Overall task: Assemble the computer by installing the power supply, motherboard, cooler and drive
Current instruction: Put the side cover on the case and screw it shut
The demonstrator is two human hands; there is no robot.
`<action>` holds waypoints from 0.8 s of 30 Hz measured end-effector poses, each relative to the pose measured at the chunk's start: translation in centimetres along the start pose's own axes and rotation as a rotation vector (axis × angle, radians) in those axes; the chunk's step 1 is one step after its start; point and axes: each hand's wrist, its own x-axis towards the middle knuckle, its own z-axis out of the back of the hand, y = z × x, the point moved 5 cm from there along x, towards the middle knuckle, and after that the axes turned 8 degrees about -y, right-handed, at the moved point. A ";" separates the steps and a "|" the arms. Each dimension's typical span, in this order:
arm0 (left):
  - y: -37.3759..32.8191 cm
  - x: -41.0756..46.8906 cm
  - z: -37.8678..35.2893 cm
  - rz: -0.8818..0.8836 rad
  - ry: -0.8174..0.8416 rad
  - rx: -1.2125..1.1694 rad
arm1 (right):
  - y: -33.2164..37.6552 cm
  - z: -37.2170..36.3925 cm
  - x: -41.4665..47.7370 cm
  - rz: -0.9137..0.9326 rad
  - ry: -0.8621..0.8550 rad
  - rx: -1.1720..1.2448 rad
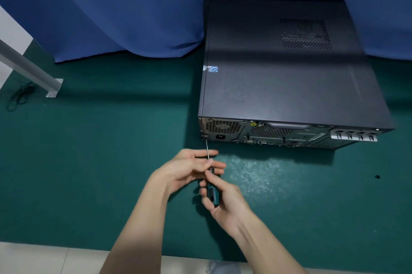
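Most looks done, computer case (278, 68) closed: your right hand (223, 203) grips the screwdriver (213, 194), left hand (186, 168) steadying its shaft with straight fingers (209, 152) at a rear screw (206, 137).

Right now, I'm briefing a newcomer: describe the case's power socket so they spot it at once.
The black case lies on the green mat, rear panel toward the person. At that panel's left end, under the fan grille, sits the socket: a dark rectangular recess, unlike the perforated vents around it.
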 end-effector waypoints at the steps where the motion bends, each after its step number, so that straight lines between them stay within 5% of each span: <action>1: 0.1 -0.2 0.0 0.009 0.027 0.012 | 0.0 -0.2 0.1 -0.025 0.031 0.013; 4: 0.0 -0.1 0.4 -0.039 -0.060 0.112 | -0.5 -0.3 0.1 -0.064 0.048 -0.029; 10: 0.1 -0.3 0.5 -0.117 -0.196 0.198 | -0.6 0.2 0.3 0.167 -0.109 -0.751; 16: 0.1 -1.2 0.5 -0.081 -0.112 0.238 | -1.3 -0.8 0.2 0.017 0.020 -0.421; 21: 0.0 -0.7 0.2 -0.106 -0.273 0.309 | -1.3 -0.4 0.3 0.195 -0.206 -0.731; 24: -0.4 -0.6 0.4 -0.108 -0.341 0.378 | -1.3 -0.4 0.8 0.085 -0.127 -0.654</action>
